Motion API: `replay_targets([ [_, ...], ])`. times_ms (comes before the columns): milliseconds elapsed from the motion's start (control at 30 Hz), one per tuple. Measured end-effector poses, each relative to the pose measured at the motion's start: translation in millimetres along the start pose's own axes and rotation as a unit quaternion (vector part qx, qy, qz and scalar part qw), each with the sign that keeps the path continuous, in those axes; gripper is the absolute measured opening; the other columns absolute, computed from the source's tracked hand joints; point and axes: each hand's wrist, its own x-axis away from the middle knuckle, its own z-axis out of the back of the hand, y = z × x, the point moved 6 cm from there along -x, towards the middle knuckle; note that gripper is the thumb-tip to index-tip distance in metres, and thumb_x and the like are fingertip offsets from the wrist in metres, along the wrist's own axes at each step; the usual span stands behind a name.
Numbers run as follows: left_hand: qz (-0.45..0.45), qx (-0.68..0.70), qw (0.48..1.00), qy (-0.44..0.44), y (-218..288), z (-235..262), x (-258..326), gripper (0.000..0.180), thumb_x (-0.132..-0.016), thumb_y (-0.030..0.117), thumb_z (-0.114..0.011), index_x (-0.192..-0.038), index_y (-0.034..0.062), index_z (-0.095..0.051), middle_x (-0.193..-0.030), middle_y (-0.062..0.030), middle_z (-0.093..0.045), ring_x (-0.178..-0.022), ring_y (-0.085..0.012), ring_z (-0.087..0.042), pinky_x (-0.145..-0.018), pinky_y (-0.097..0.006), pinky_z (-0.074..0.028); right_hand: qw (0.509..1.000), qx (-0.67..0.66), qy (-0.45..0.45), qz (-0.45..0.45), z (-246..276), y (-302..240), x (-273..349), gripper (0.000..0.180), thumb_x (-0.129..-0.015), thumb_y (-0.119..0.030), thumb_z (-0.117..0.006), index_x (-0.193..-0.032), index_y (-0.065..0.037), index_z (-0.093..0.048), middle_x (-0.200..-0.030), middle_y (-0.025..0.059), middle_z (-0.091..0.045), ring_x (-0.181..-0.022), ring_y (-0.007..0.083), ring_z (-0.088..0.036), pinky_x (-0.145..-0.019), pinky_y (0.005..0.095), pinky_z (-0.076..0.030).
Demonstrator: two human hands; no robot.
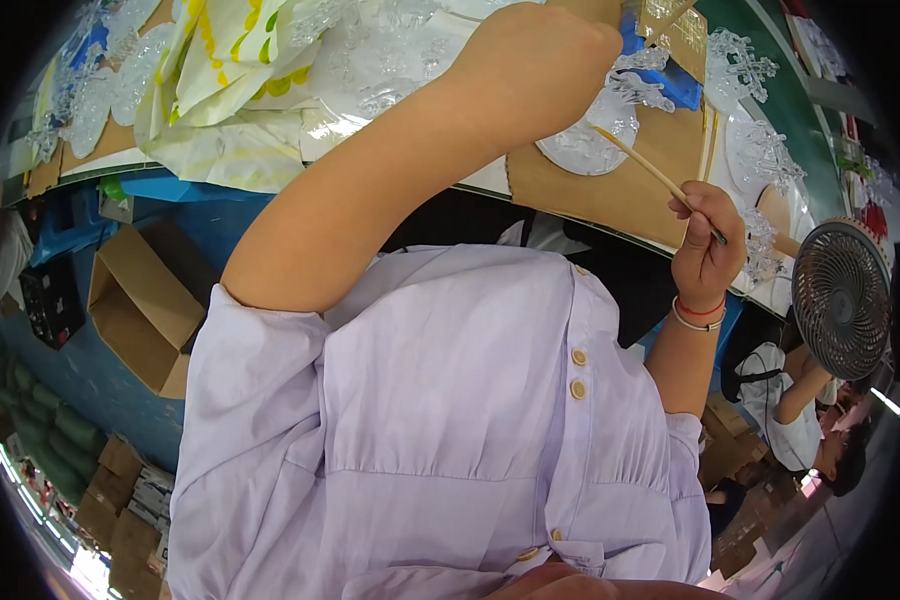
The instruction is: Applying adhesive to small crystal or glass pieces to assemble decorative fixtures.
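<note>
Between the thumb and fingers of my right hand (708, 240) is a thin wooden paintbrush (642, 163). Its yellowish tip points up and left, over or against a clear plastic piece (592, 140) with a flat rounded base. My left hand (545, 70) reaches across above that piece, closed, with the back of the hand showing. Its fingers are turned away, so what they grip is hidden. Behind the piece sits a blue container (682, 88) with a cardboard part and a stick in it. Brown cardboard (610, 185) lies under the work.
More clear plastic pieces (740, 70) lie around the table, several beside a yellow-marked white sheet (235, 70). At the right edge stands a round dark fan (842, 300), with another person (795, 400) beyond. An open cardboard box (140, 310) is on the blue floor.
</note>
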Motion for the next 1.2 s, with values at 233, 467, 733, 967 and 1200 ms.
replay_targets([
  [233, -0.017, -0.017, 0.999, 0.022, 0, 2, 0, 0.009, -0.076, 0.005, -0.056, -0.071, 0.0018, -0.062, -0.063, -0.0197, -0.063, -0.059, -0.0342, -0.065, -0.055, -0.042, -0.052, 0.999, 0.024, 0.001, 0.024, -2, 2, 0, 0.014, -0.097, -0.007, -0.05, -0.104, 0.004, -0.054, -0.089, 0.0197, -0.064, -0.072, 0.0204, -0.063, -0.063, 0.029, -0.052],
  [467, -0.026, -0.019, 0.999, 0.015, 2, 0, -1, 0.009, -0.076, 0.005, -0.056, -0.072, 0.0025, -0.063, -0.063, -0.0189, -0.063, -0.06, -0.0331, -0.066, -0.055, -0.041, -0.053, 1.0, -0.024, 0.002, -0.008, 0, 7, -2, 0.01, -0.095, -0.001, -0.051, -0.101, 0.005, -0.055, -0.091, 0.0207, -0.065, -0.074, 0.0233, -0.066, -0.066, 0.0311, -0.055],
  [733, -0.022, -0.018, 1.0, 0.012, 1, -1, -3, 0.009, -0.077, 0.005, -0.056, -0.073, 0.003, -0.064, -0.065, -0.0194, -0.064, -0.061, -0.0339, -0.066, -0.056, -0.042, -0.054, 0.994, 0.027, -0.107, 0.014, -4, -4, -23, 0.008, -0.09, 0.005, -0.055, -0.097, 0.004, -0.057, -0.091, 0.0176, -0.066, -0.078, 0.0245, -0.069, -0.068, 0.0306, -0.056],
  [967, -0.005, -0.026, 1.0, 0.004, -1, -15, -2, 0.007, -0.08, 0.01, -0.059, -0.078, 0.0072, -0.065, -0.067, -0.0132, -0.065, -0.065, -0.032, -0.065, -0.058, -0.041, -0.052, 0.961, 0.171, -0.131, 0.17, -35, -41, -21, 0.014, -0.08, 0.005, -0.064, -0.09, 0.001, -0.056, -0.09, 0.0165, -0.065, -0.075, 0.03, -0.065, -0.063, 0.0365, -0.052],
  [1200, -0.019, -0.034, 0.999, 0.02, 7, -1, 6, 0.006, -0.081, 0.01, -0.059, -0.081, 0.0058, -0.063, -0.07, -0.0122, -0.065, -0.066, -0.0316, -0.065, -0.058, -0.042, -0.051, 0.965, 0.195, -0.134, 0.116, -40, -54, -38, 0.014, -0.08, -0.003, -0.066, -0.087, -0.001, -0.054, -0.081, 0.0136, -0.06, -0.068, 0.0314, -0.059, -0.059, 0.0368, -0.048],
])
